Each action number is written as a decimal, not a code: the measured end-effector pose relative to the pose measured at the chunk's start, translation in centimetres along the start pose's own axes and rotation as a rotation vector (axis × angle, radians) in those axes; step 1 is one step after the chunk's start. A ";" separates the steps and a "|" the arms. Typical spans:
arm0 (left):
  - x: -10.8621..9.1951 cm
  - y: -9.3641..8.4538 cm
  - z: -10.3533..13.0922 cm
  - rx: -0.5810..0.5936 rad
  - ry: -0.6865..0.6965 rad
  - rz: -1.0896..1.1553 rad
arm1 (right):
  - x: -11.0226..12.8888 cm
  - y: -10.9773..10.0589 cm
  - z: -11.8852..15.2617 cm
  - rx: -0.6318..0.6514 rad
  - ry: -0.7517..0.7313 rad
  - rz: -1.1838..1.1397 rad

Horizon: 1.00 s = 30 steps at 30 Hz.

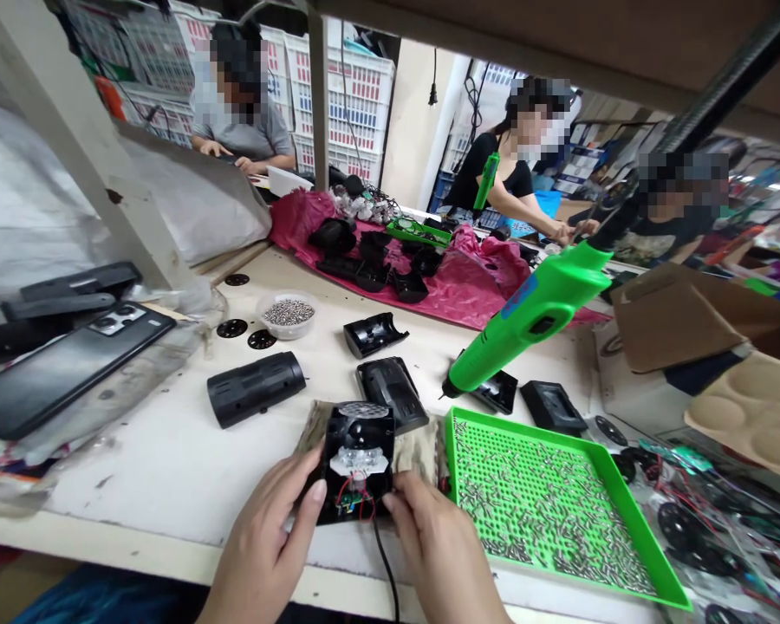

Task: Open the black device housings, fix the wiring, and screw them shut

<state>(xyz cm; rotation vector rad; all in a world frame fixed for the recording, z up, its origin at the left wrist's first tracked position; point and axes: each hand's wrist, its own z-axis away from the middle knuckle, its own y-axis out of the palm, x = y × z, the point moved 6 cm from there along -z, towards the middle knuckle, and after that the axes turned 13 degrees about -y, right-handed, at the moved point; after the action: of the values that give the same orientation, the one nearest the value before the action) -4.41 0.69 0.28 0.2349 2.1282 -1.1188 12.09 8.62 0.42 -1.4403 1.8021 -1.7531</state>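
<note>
An open black housing [359, 433] stands at the table's front edge, showing a clear lamp part, red wires and a small circuit board. My left hand [269, 524] grips its left side between thumb and fingers. On the right side, my right hand [438, 542] holds the lower edge with thumb and fingertips. A black cable [387, 568] runs down from the housing between my hands. Just behind it lies a black shell [392, 393]. A green electric screwdriver [526, 321] hangs at the right, its tip above the table.
A green tray [676, 589] of screws sits at the right. Farther left are a black cylinder [256, 388], a bowl of small metal parts [289, 314] and a phone [71, 368]. Cardboard boxes [669, 321] stand at the right; three people sit beyond the table.
</note>
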 end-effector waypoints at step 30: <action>2.0 0.4 0.7 0.049 -0.221 0.099 | 1.7 -0.4 0.0 -0.070 0.017 0.031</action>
<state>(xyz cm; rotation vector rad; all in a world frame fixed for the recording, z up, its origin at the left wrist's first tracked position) -5.31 0.09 -1.58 0.2259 1.8769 -1.0880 11.42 7.42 1.53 -1.4194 1.9022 -1.7083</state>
